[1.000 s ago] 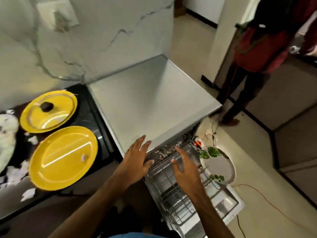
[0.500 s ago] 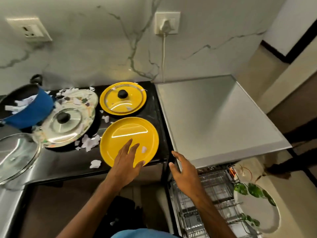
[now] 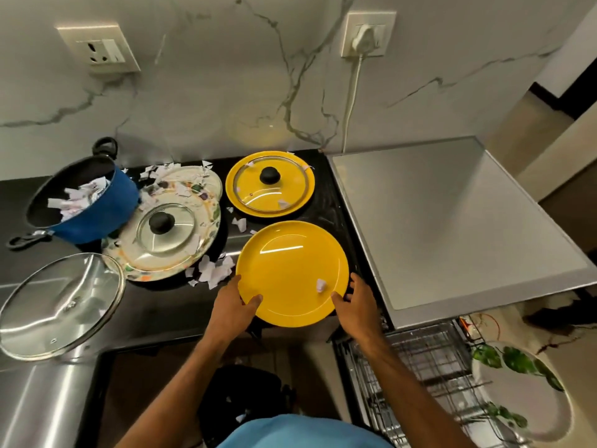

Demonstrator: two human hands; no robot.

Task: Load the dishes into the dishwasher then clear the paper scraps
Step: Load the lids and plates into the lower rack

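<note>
A yellow plate lies at the front of the black counter with one paper scrap on it. My left hand grips its front left rim, thumb on top. My right hand grips its front right rim the same way. Behind it a second yellow plate carries a glass lid. A patterned plate to the left holds another glass lid. Paper scraps are scattered between them. The dishwasher rack is pulled out at lower right, with a leaf-print plate standing in it.
A blue pot with paper scraps inside stands at the back left. A large glass lid covers a steel vessel at the front left. The grey dishwasher top lies to the right. A plug and cord hang on the marble wall.
The view swung left from the dishwasher to the counter. Both hands left the dishwasher rack and moved onto the front yellow plate, now gripping its rim on each side.
</note>
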